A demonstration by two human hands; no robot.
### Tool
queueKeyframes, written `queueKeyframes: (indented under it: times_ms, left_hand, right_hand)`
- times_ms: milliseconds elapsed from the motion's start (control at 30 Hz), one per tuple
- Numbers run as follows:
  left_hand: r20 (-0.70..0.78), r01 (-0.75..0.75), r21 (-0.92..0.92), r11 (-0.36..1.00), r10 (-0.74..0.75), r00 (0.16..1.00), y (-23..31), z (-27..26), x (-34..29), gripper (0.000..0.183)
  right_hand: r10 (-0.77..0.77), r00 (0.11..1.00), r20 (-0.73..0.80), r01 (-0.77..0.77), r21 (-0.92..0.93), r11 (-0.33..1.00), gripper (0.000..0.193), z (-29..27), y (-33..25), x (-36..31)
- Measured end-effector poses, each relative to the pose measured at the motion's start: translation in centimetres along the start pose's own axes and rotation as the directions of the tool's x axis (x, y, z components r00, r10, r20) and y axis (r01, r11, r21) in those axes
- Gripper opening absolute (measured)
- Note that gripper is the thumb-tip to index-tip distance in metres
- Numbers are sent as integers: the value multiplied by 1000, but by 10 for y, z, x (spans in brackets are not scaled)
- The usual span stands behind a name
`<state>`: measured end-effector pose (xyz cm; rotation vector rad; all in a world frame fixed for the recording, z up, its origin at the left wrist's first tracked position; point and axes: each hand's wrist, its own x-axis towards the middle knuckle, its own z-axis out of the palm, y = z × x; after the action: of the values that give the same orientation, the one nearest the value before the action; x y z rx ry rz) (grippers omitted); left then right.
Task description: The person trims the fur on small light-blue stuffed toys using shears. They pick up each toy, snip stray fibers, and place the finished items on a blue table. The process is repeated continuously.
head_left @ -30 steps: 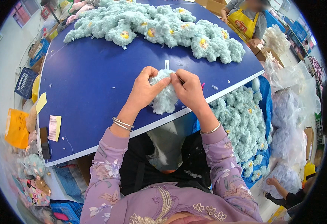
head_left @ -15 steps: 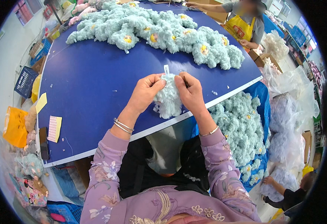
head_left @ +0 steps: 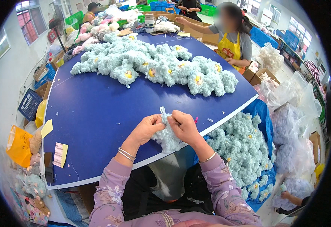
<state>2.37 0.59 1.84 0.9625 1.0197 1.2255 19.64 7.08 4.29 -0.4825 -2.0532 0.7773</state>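
Note:
A light blue fluffy plush toy (head_left: 167, 140) hangs at the table's near edge between my two hands, with a white tag (head_left: 162, 110) sticking up from its top. My left hand (head_left: 148, 128) pinches its upper left side between thumb and fingers. Closed at the upper right of the plush, my right hand (head_left: 185, 128) has its fingers curled inward and thumb against the fur. A small magenta thing (head_left: 196, 120) shows just beyond the right knuckles; whether it is held or lies on the table, I cannot tell.
Across the blue table (head_left: 97, 109) lies a long heap of similar plush toys (head_left: 135, 60). A blue bag (head_left: 262, 113) full of more plush (head_left: 241, 143) stands at the right. A co-worker in a yellow apron (head_left: 231, 49) is at the far right edge. Paper sheets (head_left: 60, 154) lie at the left.
The view has tilted up, showing more of the room beyond the table. My right fingers have curled in more at the plush top, and the dark tool seen in them earlier no longer shows.

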Motion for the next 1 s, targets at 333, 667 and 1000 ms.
queueKeyframes:
  times_ms: [333, 667, 1000]
  left_hand:
    - [54, 52, -68, 996, -49, 997, -4, 0, -1, 22]
    - [2, 53, -22, 998, -53, 999, -4, 5, -2, 16]
    - [66, -13, 254, 967, -3, 998, -15, 0, 0, 14]
  right_hand:
    - [5, 999, 35, -5, 8, 1000, 27, -4, -2, -1]
    - [-50, 997, 57, 47, 56, 997, 27, -2, -3, -3]
    - [-127, 977, 173, 138, -52, 989, 16, 7, -6, -8]
